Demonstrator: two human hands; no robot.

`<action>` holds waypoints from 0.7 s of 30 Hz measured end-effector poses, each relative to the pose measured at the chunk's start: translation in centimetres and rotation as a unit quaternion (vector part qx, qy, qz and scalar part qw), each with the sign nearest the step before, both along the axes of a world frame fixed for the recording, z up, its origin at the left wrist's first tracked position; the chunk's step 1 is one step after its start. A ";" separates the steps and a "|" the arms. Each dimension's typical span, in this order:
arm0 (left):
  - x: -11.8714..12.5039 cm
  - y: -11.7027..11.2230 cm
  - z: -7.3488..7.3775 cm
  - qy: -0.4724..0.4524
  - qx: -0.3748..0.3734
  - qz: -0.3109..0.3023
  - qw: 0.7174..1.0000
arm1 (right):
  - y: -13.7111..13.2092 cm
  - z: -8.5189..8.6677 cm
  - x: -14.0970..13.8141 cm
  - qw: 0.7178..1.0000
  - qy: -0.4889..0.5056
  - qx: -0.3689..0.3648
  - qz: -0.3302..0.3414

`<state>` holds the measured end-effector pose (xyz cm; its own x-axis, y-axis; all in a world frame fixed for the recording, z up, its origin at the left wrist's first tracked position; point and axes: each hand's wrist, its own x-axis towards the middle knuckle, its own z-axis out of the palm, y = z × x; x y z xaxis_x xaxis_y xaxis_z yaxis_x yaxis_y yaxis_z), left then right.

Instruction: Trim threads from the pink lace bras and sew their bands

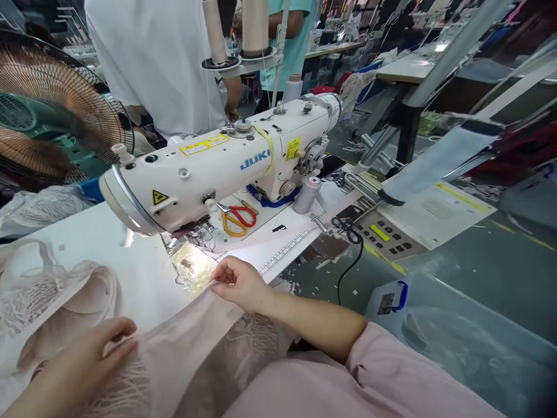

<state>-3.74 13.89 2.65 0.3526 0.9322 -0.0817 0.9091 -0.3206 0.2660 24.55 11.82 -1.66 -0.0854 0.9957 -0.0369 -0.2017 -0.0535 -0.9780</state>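
Note:
A pale pink lace fabric point(187, 348) lies across the white sewing table point(108, 244) and runs up under the needle area of a white JUKI sewing machine point(217, 165). My right hand point(237, 281) pinches the fabric's edge just in front of the lit presser foot point(189, 258). My left hand point(87, 357) rests flat on the fabric at the lower left, fingers stretched out along it. More of the pink lace is bunched at the far left point(39, 284).
Orange-and-red scissors point(237, 219) lie on the machine bed beside a thread spool point(307, 194). A control panel point(385, 235) sits at right. A fan point(47, 116) stands at left. A person in a white shirt point(152, 58) stands behind the machine. A clear plastic bin point(456, 337) is lower right.

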 end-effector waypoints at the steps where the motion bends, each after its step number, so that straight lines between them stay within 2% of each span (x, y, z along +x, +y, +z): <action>1: 1.1 0.3 0.9 0.019 0.006 -0.017 1.000 | 0.1 0.2 0.0 1.000 -0.006 0.007 0.000; 3: 4.2 0.5 2.5 0.022 0.026 -0.044 0.998 | 0.4 0.6 -0.1 1.000 -0.015 0.020 0.002; 5: 7.7 0.2 3.5 -0.008 0.021 -0.068 0.997 | 0.5 0.9 -0.3 0.999 -0.025 0.028 0.004; 7: 10.7 -0.1 3.6 -0.035 0.011 -0.063 0.997 | 0.6 1.0 -0.5 0.999 -0.031 0.034 0.004; 9: 12.5 -0.2 3.2 -0.064 -0.019 -0.055 0.996 | 0.5 1.0 -0.5 0.999 -0.034 0.037 0.004; 12: 13.1 0.2 2.2 -0.128 -0.083 -0.039 0.987 | 0.6 1.1 0.1 0.996 -0.063 0.055 0.015; 14: 12.8 0.4 1.8 -0.176 -0.121 -0.029 0.977 | 1.3 1.4 1.3 0.981 -0.171 0.089 0.036; 17: 12.2 0.5 1.8 -0.249 -0.157 -0.015 0.956 | 3.9 2.2 4.1 0.917 -0.382 0.110 0.041; 21: 11.8 0.1 2.2 -0.306 -0.207 0.011 0.929 | 9.1 2.5 7.4 0.864 -0.498 0.071 0.004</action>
<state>8.02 14.01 4.89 0.4315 0.8735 -0.2253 0.5527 -0.0586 0.8313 31.95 20.93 0.82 -0.0897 0.9956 0.0267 0.7440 0.0848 -0.6628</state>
